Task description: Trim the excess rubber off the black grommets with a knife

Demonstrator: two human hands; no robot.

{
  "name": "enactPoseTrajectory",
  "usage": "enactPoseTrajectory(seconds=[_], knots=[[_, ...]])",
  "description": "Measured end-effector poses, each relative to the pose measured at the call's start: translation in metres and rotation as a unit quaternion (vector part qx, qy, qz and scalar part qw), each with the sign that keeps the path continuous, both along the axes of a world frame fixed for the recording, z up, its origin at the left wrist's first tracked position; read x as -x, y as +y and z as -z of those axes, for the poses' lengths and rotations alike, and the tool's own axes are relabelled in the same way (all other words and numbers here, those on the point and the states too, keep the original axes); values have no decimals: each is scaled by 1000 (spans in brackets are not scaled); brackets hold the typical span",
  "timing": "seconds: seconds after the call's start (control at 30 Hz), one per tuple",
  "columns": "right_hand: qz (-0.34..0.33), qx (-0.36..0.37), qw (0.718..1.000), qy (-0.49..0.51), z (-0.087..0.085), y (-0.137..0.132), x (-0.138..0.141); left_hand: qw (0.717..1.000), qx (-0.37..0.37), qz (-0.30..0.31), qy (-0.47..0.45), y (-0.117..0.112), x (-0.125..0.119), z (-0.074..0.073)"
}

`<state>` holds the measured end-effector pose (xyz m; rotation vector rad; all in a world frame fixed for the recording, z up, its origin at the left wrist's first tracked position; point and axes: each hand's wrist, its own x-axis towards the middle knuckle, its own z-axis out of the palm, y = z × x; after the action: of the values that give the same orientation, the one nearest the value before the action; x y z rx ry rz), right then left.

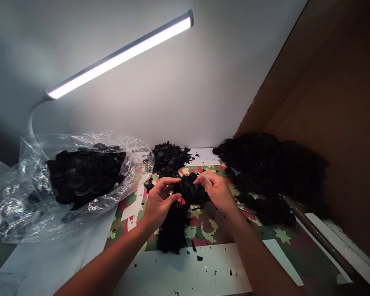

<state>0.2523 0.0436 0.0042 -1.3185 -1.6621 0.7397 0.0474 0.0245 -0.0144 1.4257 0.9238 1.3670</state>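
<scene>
In the middle of the head view, my two hands meet at a dark, lumpy black piece [188,190] that looks like moulded rubber. My left hand [158,201] grips its left edge between thumb and fingertips. From the right, my right hand [217,191] pinches at its upper right edge; what exactly lies between those fingertips is too dark to make out. Below my left hand lies a flat heap of black scraps [172,232] with jagged edges. The piece's underside is lost in shadow.
A clear plastic bag [15,205] full of black round parts [86,174] lies at left. Black shreds [171,156] are piled at the back, and a larger black heap [271,168] leans against the cardboard [327,102]. A lit lamp [120,55] hangs above the patterned sheet [203,226].
</scene>
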Motion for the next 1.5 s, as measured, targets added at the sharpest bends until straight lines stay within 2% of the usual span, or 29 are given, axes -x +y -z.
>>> enactPoseTrajectory(seconds=[0.07, 0.13, 0.23, 0.33, 0.43, 0.57, 0.67, 0.77, 0.93, 1.0, 1.13, 1.2, 1.33, 1.43, 1.5], knots=[[-31, 39, 998, 36, -3, -9, 14, 1000, -11, 0, 25, -1, 0, 3], [-51, 45, 996, 59, -4, -17, 26, 998, -34, 0, 50, -2, -1, 4], [-22, -32, 997, 71, 0, -24, 37, 997, -55, -14, 53, -2, 0, 1], [13, -127, 991, 47, 7, -27, 42, 999, 26, -30, 25, 2, 3, -5], [-12, -176, 984, 16, 16, -28, 45, 992, 127, 7, 20, 6, 7, -9], [-82, -144, 986, 6, 19, -26, 44, 988, 151, -8, 26, 8, 13, -12], [-34, -128, 991, 34, 14, -24, 39, 989, 132, -14, 68, 8, 16, -14], [16, -123, 991, 43, 9, -22, 37, 989, 89, -24, 113, 6, 15, -15], [-55, -139, 989, 10, 8, -23, 43, 976, 5, -60, 210, 1, 10, -16], [-51, -146, 988, 3, 8, -24, 46, 972, -20, -61, 227, -2, 8, -16], [-3, -135, 990, -32, 10, -21, 48, 963, -63, -69, 253, -4, 3, -13], [24, -125, 991, -50, 13, -19, 51, 946, -149, -99, 269, -2, 1, -8], [32, -93, 993, -69, 18, -15, 57, 875, -368, -123, 291, 0, 1, -2], [65, -48, 994, -70, 21, -4, 47, 843, -457, -81, 270, -12, 2, -7], [120, -18, 990, -67, 23, 8, 30, 842, -490, -31, 225, -24, 1, -13]])
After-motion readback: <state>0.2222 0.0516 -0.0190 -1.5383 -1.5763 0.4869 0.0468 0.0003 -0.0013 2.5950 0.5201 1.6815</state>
